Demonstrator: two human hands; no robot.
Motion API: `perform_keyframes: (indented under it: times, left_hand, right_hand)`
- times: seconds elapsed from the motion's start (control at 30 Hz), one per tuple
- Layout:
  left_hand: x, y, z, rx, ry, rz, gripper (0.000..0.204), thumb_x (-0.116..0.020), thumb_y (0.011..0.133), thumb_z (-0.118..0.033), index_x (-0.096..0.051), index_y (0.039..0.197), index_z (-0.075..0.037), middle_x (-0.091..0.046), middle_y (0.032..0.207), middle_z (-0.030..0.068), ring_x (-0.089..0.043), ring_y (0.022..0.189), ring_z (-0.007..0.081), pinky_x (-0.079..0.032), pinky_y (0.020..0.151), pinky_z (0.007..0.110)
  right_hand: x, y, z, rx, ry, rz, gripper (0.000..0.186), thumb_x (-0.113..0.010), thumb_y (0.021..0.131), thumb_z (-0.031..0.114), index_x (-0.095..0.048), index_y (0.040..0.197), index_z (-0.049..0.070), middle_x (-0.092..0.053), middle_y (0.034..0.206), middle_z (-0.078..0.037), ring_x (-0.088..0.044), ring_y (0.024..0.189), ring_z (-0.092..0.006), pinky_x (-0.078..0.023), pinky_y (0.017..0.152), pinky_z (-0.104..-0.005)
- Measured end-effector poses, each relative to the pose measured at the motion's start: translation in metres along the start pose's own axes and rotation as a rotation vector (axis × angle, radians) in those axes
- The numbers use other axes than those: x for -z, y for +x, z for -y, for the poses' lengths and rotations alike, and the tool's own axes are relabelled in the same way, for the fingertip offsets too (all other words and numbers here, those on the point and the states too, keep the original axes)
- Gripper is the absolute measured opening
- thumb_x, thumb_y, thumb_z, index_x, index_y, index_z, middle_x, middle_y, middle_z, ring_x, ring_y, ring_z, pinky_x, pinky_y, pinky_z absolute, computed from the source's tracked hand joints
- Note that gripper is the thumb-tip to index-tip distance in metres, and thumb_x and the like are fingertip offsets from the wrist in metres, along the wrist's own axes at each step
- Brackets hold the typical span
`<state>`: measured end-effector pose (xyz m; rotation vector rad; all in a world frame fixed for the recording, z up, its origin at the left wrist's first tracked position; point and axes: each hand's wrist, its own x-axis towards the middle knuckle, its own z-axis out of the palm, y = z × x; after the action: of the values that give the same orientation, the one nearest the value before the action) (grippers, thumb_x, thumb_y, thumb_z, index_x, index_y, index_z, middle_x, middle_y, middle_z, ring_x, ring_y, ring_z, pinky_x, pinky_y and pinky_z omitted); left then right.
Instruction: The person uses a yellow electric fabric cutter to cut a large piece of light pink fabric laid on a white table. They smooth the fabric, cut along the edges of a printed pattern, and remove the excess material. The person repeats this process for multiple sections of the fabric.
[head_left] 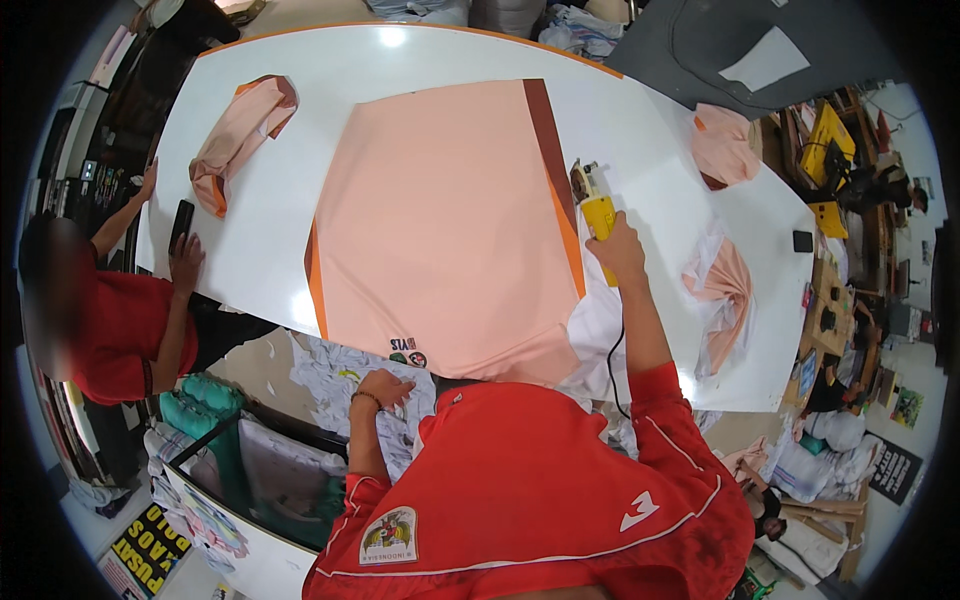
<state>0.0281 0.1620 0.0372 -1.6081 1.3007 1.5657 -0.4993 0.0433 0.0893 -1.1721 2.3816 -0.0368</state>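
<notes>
A large peach fabric panel [445,220] with brown and orange side strips lies spread on the white table [262,245], its near edge hanging toward my body. Small printed emblems show near that edge. My right hand [620,248] is closed around the yellow body of a handheld electric fabric cutter [598,214]. The cutter's round head is beside the panel's right border, and a black cord trails down from it. Just off the table's near edge, my left hand [383,388] hangs with its fingers apart, holding nothing that I can see.
Folded peach and orange cloth [243,140] lies at the table's far left. More peach pieces [724,148] lie on the right, near a black phone [803,241]. A person in red [130,330] leans on the left side. White scraps [335,390] and a cloth-filled bin [280,465] are below.
</notes>
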Motion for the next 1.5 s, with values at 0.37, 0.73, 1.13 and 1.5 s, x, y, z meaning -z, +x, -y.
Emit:
perform_keyframes:
  times: [0.37, 0.73, 1.13, 1.5]
  left_hand:
    - [-0.006, -0.004, 0.015, 0.111, -0.119, -0.045, 0.051, -0.066, 0.098, -0.048, -0.082, 0.088, 0.0, -0.078, 0.074, 0.0101, -0.076, 0.062, 0.0186, -0.061, 0.067, 0.032]
    - [0.018, 0.003, -0.049, -0.438, -0.168, -1.005, 0.06, -0.083, 0.084, -0.047, -0.072, 0.124, -0.004, -0.07, 0.125, 0.0176, -0.067, 0.111, 0.0328, -0.056, 0.094, 0.043]
    - [0.049, 0.081, -0.119, -0.453, 0.055, -0.89, 0.056, -0.07, 0.094, -0.054, -0.06, 0.135, -0.018, -0.074, 0.107, 0.019, -0.07, 0.101, 0.0381, -0.053, 0.087, 0.058]
    - [0.441, -0.016, -0.07, -0.676, -0.497, -1.97, 0.043, -0.067, 0.101, -0.04, -0.067, 0.109, 0.002, -0.073, 0.107, 0.0206, -0.07, 0.094, 0.0406, -0.054, 0.085, 0.048]
  right_hand:
    - [0.031, 0.164, 0.095, 0.106, -0.051, -0.05, 0.076, -0.084, 0.076, 0.038, -0.051, 0.137, 0.006, -0.07, 0.127, -0.023, -0.07, 0.118, -0.0407, -0.058, 0.098, -0.0516]
    - [0.005, 0.231, 0.12, 0.097, 0.251, -0.18, 0.08, -0.085, 0.075, 0.038, -0.053, 0.139, 0.002, -0.07, 0.127, -0.027, -0.069, 0.118, -0.0442, -0.056, 0.1, -0.0509]
    - [-0.07, -0.066, -0.097, 0.085, 0.546, -0.139, 0.056, -0.083, 0.079, 0.016, -0.057, 0.127, 0.003, -0.072, 0.106, -0.02, -0.073, 0.098, -0.0377, -0.057, 0.086, -0.0477]
    - [-0.122, -0.276, -0.243, -0.059, 0.76, -0.086, 0.063, -0.087, 0.071, 0.016, -0.056, 0.124, 0.002, -0.069, 0.104, -0.015, -0.069, 0.09, -0.0276, -0.057, 0.079, -0.0419]
